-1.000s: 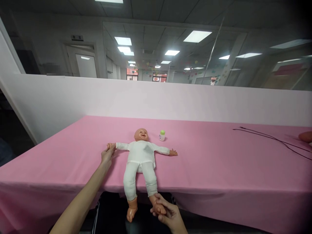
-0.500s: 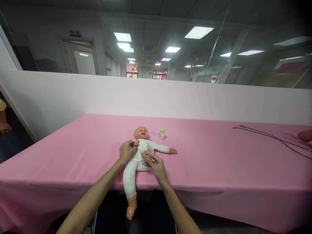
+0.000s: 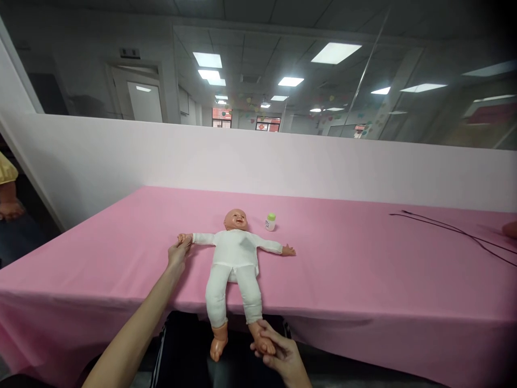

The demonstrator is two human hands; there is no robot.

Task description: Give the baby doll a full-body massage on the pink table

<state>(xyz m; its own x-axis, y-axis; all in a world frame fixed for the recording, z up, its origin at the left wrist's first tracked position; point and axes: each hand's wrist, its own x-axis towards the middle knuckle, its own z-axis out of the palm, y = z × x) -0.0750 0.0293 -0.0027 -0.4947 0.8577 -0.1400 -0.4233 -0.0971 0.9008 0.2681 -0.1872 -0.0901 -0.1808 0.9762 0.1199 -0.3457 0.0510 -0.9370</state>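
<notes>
At the two ends of a slanting line, both bare hands grasp one doll: the left hand's (image 3: 177, 256) fingers pinch its small right hand, while the right hand's (image 3: 283, 357) thumb and fingers curl around its left foot. Gripped by opposite limbs, the smiling, bald baby doll in a white cloth suit (image 3: 236, 250) seems drawn out along that diagonal. It lies face up, its body resting on a long table covered in pink cloth (image 3: 343, 264), probably for support, with its lower legs reaching past the near edge above the person's dark trousers. Just beside its head stands a small, pale bottle with a lime-green cap (image 3: 270, 222). Pink cloth stretches from the doll's free hand to two thin black cords (image 3: 444, 227), leaving sideways room; behind, a white partition wall (image 3: 283, 164) topped with glass limits forward reach. At far left, another person's yellow sleeve (image 3: 7, 170) shows.
</notes>
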